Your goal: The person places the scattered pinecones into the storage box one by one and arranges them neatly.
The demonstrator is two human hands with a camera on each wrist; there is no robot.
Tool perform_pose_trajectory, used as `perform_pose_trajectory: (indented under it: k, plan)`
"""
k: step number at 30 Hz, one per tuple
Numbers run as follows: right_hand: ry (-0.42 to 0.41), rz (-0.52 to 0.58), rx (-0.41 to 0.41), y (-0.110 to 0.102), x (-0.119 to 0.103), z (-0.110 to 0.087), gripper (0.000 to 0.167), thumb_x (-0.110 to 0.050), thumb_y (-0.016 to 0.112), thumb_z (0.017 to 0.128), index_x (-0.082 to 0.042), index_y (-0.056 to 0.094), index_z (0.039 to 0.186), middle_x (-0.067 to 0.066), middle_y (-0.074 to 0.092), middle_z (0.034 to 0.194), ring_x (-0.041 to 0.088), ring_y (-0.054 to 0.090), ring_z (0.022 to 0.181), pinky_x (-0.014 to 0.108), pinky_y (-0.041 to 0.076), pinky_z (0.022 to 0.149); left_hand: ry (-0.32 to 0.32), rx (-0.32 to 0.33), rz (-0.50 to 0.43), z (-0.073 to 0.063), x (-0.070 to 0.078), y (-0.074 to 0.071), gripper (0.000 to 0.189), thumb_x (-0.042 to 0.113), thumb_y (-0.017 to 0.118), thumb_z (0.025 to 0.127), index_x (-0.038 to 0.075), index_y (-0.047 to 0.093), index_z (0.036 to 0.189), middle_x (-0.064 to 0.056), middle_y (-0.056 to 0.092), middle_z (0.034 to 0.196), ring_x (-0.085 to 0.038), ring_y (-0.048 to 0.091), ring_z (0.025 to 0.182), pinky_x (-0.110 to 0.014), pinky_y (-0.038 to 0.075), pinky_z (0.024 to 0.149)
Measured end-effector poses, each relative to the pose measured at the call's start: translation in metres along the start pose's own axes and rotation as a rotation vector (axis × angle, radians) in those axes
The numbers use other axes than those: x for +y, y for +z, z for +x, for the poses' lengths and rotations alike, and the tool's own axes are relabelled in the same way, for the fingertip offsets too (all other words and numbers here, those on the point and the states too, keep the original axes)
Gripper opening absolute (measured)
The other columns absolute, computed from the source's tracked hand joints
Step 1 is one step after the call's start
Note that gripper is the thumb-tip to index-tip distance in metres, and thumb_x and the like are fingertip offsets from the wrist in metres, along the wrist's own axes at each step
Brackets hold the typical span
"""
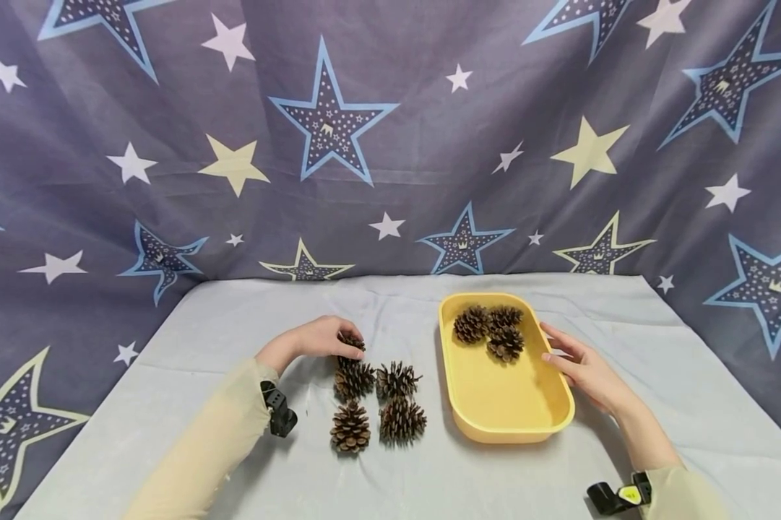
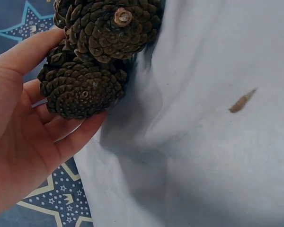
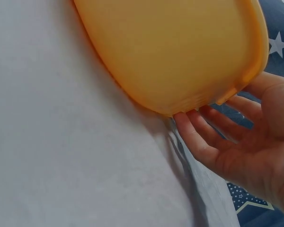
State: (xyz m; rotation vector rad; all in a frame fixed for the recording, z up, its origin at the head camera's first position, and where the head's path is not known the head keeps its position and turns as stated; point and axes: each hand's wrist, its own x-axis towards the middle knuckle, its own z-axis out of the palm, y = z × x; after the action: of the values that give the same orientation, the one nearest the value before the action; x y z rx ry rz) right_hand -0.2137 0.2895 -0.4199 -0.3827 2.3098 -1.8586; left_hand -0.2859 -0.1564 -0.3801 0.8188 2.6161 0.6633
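My left hand grips a pine cone at the far end of a group on the cloth, thumb on one side and fingers curled round the other. Right beside the held one is another pine cone. Several brown cones make up the group, among them an upright pine cone at the front left. My right hand holds the right edge of a yellow plastic tub, thumb at the rim and fingertips against the outer wall. Three pine cones lie at the tub's far end.
A pale cloth with wrinkles covers the table. Behind it hangs a dark curtain printed with stars. One small brown flake lies on the cloth in the left wrist view. Black wrist cameras are strapped over both cuffs.
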Motion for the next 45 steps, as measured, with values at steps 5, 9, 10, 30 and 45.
perform_pose_trajectory:
  k: [5,9,10,30,45]
  plan:
    - [-0.009,0.023,-0.003,0.001,0.001,0.000,0.061,-0.010,0.050,0.093,0.000,0.017,0.143,-0.002,0.051,0.112,0.010,0.061,0.090,0.026,0.054,0.069,0.026,0.036,0.017,0.002,0.000,-0.002,0.039,0.035,0.068,0.077,0.010,0.065,0.106,0.001,0.066,0.099,-0.016,0.058,0.090,-0.035,0.045,0.087]
    - [-0.011,0.024,-0.004,0.000,0.002,0.001,0.061,-0.011,0.050,0.093,0.000,0.017,0.143,-0.003,0.051,0.112,0.010,0.061,0.090,0.026,0.054,0.069,0.028,0.074,-0.002,0.004,0.002,-0.003,0.040,0.034,0.069,0.077,0.009,0.065,0.108,0.001,0.065,0.101,-0.016,0.058,0.093,-0.035,0.045,0.088]
    - [-0.008,0.019,-0.004,0.000,0.002,0.000,0.062,-0.012,0.050,0.093,0.000,0.017,0.143,-0.002,0.051,0.113,0.010,0.061,0.090,0.026,0.054,0.070,0.030,0.081,-0.003,0.004,0.003,-0.004,0.042,0.035,0.069,0.077,0.009,0.064,0.109,0.001,0.065,0.102,-0.016,0.058,0.094,-0.035,0.045,0.089]
    - [0.007,-0.007,0.010,0.000,0.004,0.000,0.062,-0.015,0.052,0.092,-0.002,0.019,0.143,-0.005,0.051,0.112,0.009,0.061,0.089,0.027,0.054,0.068,0.093,0.189,-0.050,0.011,0.028,-0.011,0.043,0.033,0.071,0.075,0.015,0.061,0.113,0.000,0.063,0.109,-0.016,0.057,0.101,-0.035,0.045,0.089]
    - [0.011,-0.020,0.009,0.000,0.002,-0.001,0.062,-0.016,0.051,0.093,-0.003,0.019,0.144,-0.005,0.051,0.112,0.007,0.060,0.090,0.026,0.054,0.069,0.149,0.221,-0.059,0.024,0.057,-0.011,0.044,0.034,0.071,0.076,0.016,0.061,0.114,0.001,0.063,0.110,-0.015,0.055,0.105,-0.034,0.043,0.094]
